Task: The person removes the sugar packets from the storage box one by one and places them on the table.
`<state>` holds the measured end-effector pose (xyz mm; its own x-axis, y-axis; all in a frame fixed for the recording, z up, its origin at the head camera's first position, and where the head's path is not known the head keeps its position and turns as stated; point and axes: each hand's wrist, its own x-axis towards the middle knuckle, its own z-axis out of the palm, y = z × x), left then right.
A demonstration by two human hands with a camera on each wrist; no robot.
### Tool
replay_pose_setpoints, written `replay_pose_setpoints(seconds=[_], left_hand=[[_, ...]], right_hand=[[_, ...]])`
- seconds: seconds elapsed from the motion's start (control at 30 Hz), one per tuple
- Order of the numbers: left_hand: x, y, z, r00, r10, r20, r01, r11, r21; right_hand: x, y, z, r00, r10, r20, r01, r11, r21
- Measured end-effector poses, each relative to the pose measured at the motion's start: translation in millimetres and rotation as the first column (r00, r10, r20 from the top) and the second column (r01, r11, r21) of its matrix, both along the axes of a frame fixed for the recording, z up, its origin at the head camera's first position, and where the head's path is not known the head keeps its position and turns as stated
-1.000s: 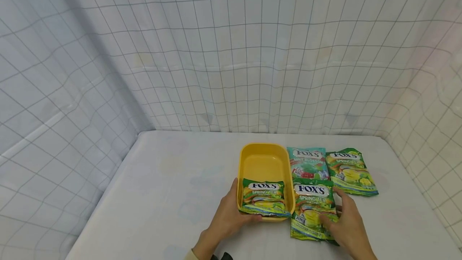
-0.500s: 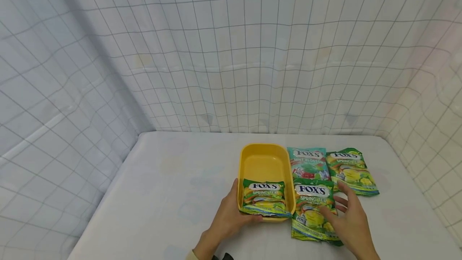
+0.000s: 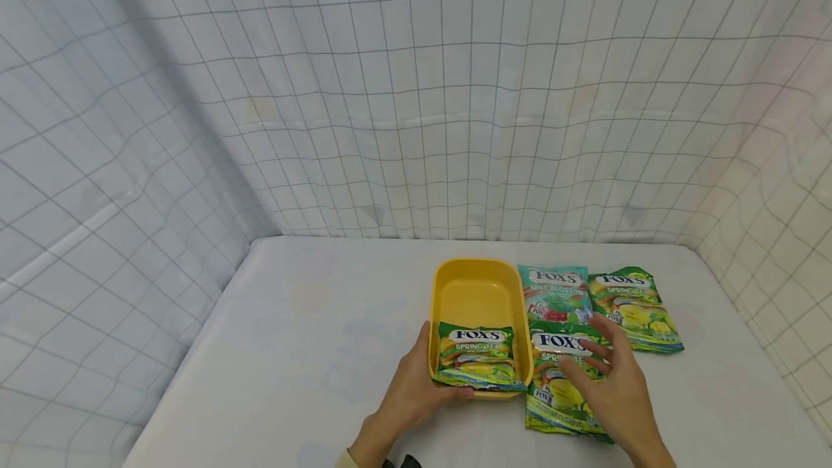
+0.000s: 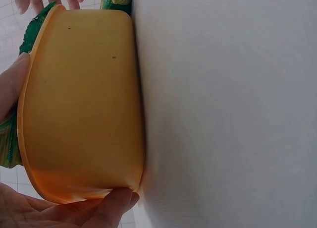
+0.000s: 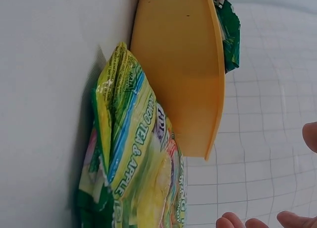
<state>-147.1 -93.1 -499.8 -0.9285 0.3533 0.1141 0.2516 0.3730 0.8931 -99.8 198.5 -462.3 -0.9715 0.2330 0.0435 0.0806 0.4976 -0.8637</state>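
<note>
A yellow plastic tub (image 3: 463, 302) stands upright on the table, and a green Fox's Spring Tea candy bag (image 3: 477, 356) lies in its near end. My left hand (image 3: 411, 388) holds the tub's near left corner, thumb along the near rim and fingers against the left side. Directly right of the tub lies another Spring Tea bag (image 3: 552, 381), on top of at least one more green bag. Over that bag my right hand (image 3: 620, 396) hovers with spread fingers and holds nothing. In the right wrist view its fingertips (image 5: 294, 220) show apart from the candy bag (image 5: 143, 158).
Behind the near bags lies a teal Fox's Mint Blossom candy bag (image 3: 555, 295). To its right is a further Spring Tea bag (image 3: 633, 313). White cloth covers the table (image 3: 312, 352), and grid-patterned curtains (image 3: 468, 114) hang at the back and both sides.
My right hand has come off the near Spring Tea bag's right side, shifted slightly right, then moved up and left over the bag. The left hand and tub stay put.
</note>
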Motion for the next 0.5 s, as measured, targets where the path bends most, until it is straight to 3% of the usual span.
replay_pose_setpoints(seconds=[0.5], left_hand=[[-0.9, 0.6, -0.2, 1.0, -0.001, 0.008, 0.001, 1.0, 0.013]], right_hand=[[-8.8, -16, 7.4, 0.991, 0.083, -0.105, -0.09, 0.994, -0.065]])
